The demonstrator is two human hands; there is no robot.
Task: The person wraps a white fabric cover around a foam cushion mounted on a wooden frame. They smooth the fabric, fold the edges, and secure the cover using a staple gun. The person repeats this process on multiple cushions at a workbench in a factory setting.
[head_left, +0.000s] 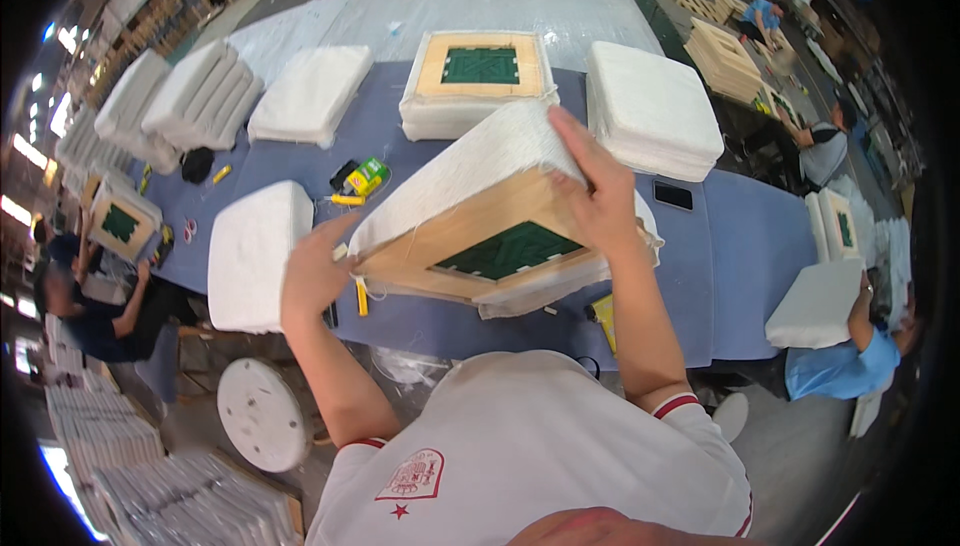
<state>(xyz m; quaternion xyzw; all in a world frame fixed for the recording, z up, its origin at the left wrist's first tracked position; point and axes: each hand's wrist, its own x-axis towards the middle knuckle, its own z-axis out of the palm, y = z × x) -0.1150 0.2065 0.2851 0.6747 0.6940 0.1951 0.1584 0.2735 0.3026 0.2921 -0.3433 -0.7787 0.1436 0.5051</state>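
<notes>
Between my two hands a seat cushion (pixel 450 181) is held tilted above the blue table. White quilted fabric covers its top and sides, and its wooden underside with a green webbed opening (pixel 512 250) faces me. My left hand (pixel 316 274) grips the near left corner, with some fingers hidden. At the far right corner my right hand (pixel 598 184) is wrapped over the edge, thumb on the wooden side. A white cushion (pixel 258 258) lies just left of my left hand. Below that hand is a yellow-handled cutter (pixel 362 298).
More cushions lie along the far side: a wood-side-up one (pixel 430 111), a white stack (pixel 655 111) and a white one (pixel 312 96). A phone (pixel 673 195) rests right of my hand. A green-yellow box (pixel 367 177) stands left. Co-workers sit at both table ends. A round stool (pixel 261 416) stands lower left.
</notes>
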